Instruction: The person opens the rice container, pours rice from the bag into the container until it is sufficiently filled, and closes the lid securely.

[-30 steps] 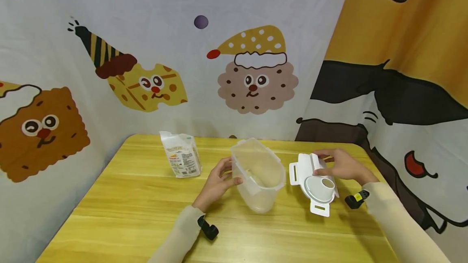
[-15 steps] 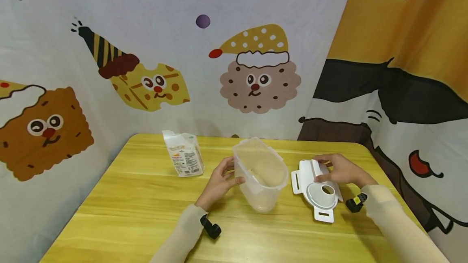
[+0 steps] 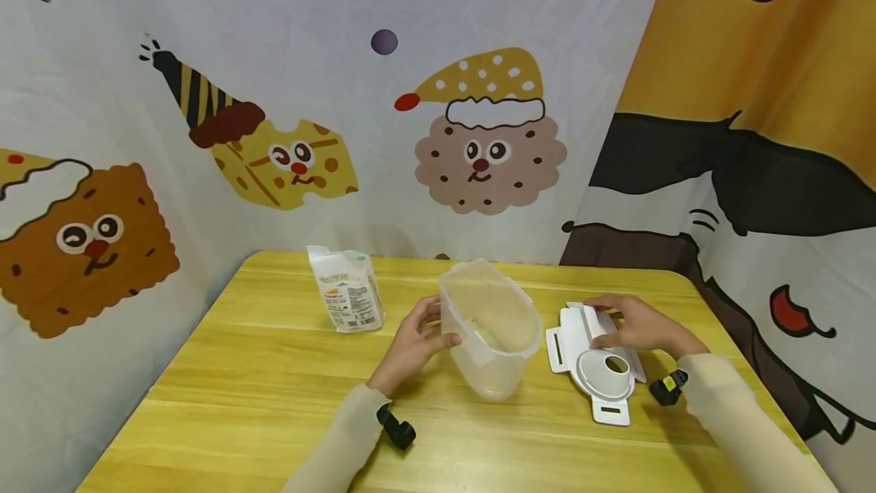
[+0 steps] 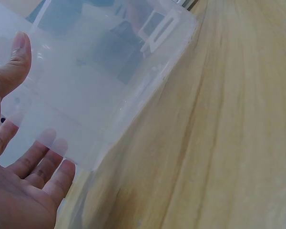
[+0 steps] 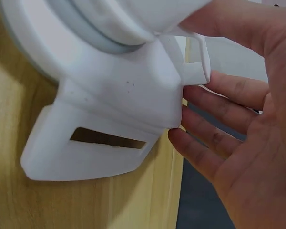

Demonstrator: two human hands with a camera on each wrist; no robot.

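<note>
A translucent plastic container (image 3: 489, 341) stands open-topped on the table, its inside pale and see-through. My left hand (image 3: 416, 339) holds its left side, with the thumb on the near face and the fingers toward the back; in the left wrist view the fingertips (image 4: 62, 174) touch the wall. To the right, a white plastic lid (image 3: 602, 375) with side clips and a round spout lies on the table. My right hand (image 3: 639, 323) grips the lid's far right part, thumb on top; the right wrist view shows the fingers (image 5: 200, 148) against its edge.
A white printed bag (image 3: 347, 295) stands upright at the back left of the wooden table (image 3: 274, 402). Behind the table hangs a cartoon-printed curtain (image 3: 383, 112). The table's right edge runs close to my right wrist.
The lid has come down from a tilted pose to lie flatter, shifting slightly toward me with my right hand on it. My left hand and the container stay nearly in place.
</note>
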